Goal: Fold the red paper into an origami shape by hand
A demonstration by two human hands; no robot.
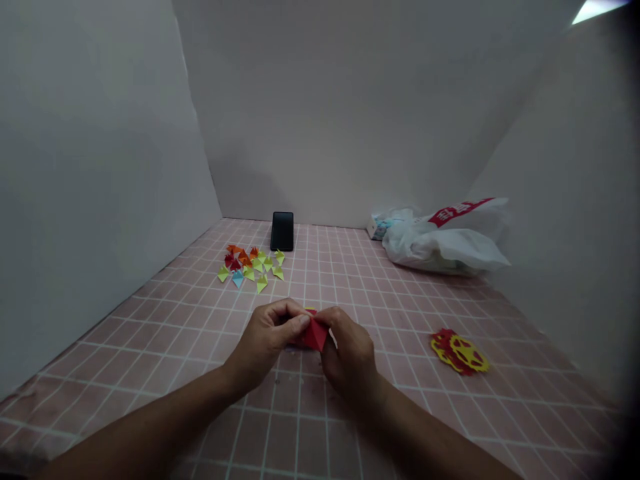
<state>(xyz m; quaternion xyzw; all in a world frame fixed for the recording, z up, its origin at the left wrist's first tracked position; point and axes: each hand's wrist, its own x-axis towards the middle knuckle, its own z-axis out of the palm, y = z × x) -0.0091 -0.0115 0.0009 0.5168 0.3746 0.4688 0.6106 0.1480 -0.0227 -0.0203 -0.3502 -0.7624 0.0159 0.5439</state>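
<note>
Two hands (265, 340) (353, 350) on paper (315, 335), lettered bag (443, 243)

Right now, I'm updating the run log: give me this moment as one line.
left hand: gripping red paper | right hand: gripping same paper | beyond, left: folded papers, black phone | right: red-and-yellow cutouts, white bag

A black phone (282, 231) lies screen up just left of the frame's centre, near the foot of the grey-white back wall (325, 120). At right of centre, a crumpled white plastic bag (440, 250) with a red printed band sits against a small box (374, 228). Overlapping red and yellow cutouts (463, 352) lie lower right, on the pink, white-gridded tabletop (180, 327). A bright light (597, 9) shows at the upper right.
</note>
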